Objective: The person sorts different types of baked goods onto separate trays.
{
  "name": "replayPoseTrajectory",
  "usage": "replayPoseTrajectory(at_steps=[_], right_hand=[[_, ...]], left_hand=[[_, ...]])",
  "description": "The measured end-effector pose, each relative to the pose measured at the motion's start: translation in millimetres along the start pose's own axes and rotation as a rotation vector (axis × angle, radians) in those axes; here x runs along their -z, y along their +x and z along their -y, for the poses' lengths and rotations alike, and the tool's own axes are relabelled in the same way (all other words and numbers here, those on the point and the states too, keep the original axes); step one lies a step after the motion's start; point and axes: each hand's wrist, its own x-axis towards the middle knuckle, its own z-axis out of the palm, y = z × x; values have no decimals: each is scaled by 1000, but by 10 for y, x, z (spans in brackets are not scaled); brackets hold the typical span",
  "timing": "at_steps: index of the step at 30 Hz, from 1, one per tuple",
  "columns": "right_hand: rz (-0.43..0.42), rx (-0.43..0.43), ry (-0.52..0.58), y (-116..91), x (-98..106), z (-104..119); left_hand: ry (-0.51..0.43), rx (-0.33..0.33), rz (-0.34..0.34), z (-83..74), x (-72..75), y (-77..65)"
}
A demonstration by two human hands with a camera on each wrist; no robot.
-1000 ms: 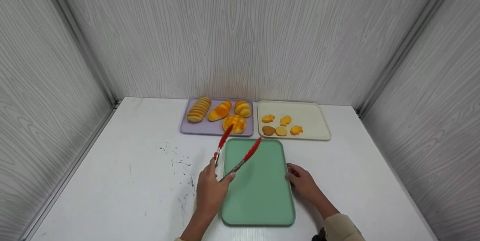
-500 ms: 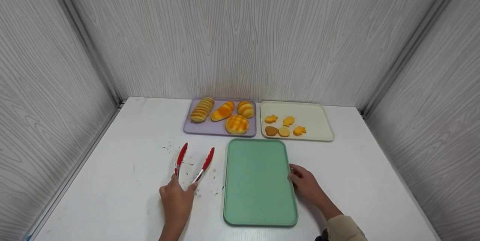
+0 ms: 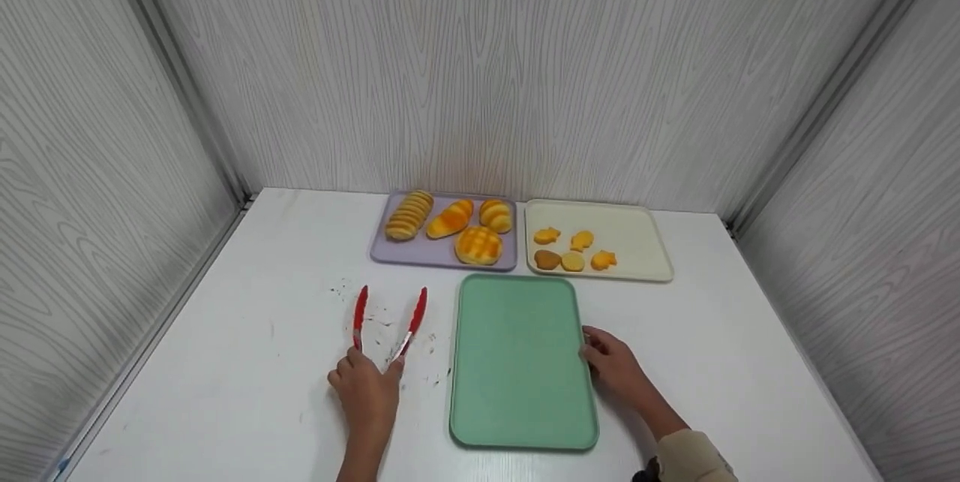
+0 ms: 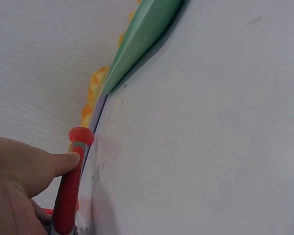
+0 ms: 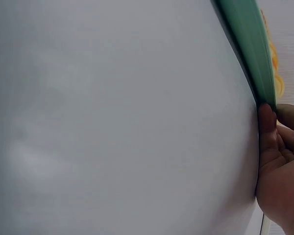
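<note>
My left hand [image 3: 367,392] holds a pair of tongs [image 3: 416,314] with red tips, left of the green tray. The two arms of the tongs are spread, with nothing between them. In the left wrist view my thumb presses a red grip of the tongs [image 4: 68,196]. The bare green tray [image 3: 525,362] lies lengthwise in front of me. At its right edge my right hand [image 3: 615,368] pinches the rim. The right wrist view shows my fingers [image 5: 267,120] at the green tray's edge [image 5: 250,49].
Behind, a purple tray [image 3: 405,253] bears several breads, among them a round checked bun [image 3: 478,245]. Beside it a cream tray [image 3: 630,242] holds several small fish-shaped and round biscuits [image 3: 572,262]. Dark smudges mark the white table [image 3: 247,332]. Walls stand at the back and both sides.
My left hand has carried the tongs leftward, from over the green tray to the table beside it. My right hand stays on the tray's rim. The camera view has shifted slightly.
</note>
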Motion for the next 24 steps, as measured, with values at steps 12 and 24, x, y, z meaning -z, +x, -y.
replayPoseTrajectory(at_steps=[12,24], right_hand=[[17,10,13,-8,-15,31],[-35,-26,64,21,-30,108]], left_hand=[[28,15,-50,-41,-61,-13],[93,-70,-24,-80,72,-8]])
